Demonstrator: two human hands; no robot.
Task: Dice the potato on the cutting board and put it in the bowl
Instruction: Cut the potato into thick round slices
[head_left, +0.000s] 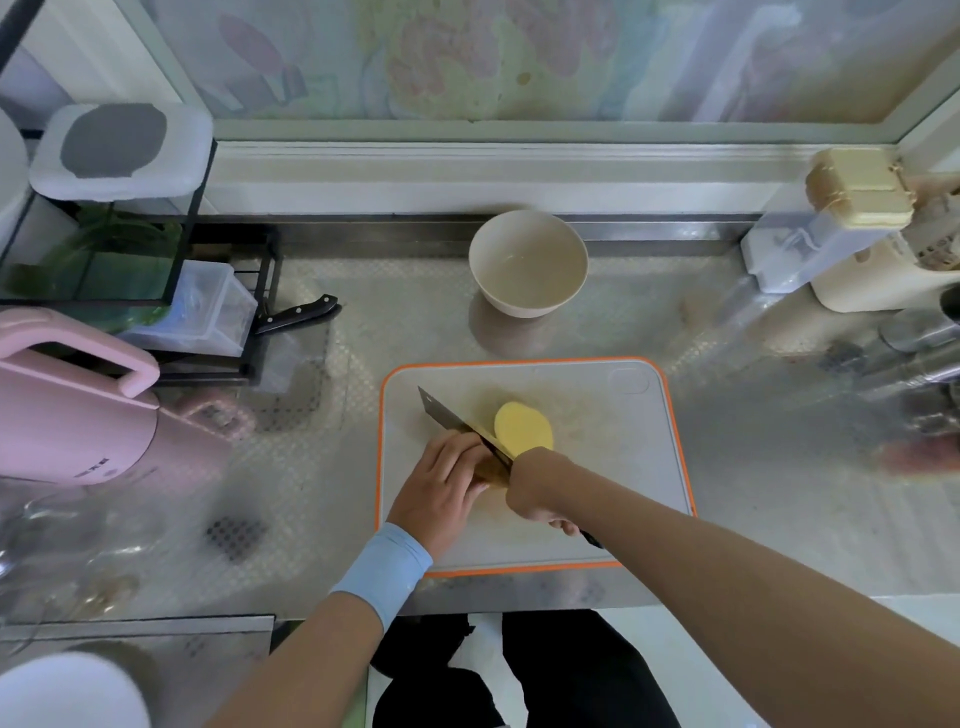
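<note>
Nearest, the left hand (447, 483) clamps the potato (523, 427) mid cutting board (623, 467). The right hand (540, 493) grips the knife (457, 421), its blade across the potato's long axis. Beyond the board's far edge waits the bowl (527, 270).

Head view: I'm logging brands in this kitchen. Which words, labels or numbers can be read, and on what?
Nothing reads clearly.
Pink kettle: small dark print low on its side, too blurred to read.
Clear container at right: pale marks, too blurred to read.
</note>
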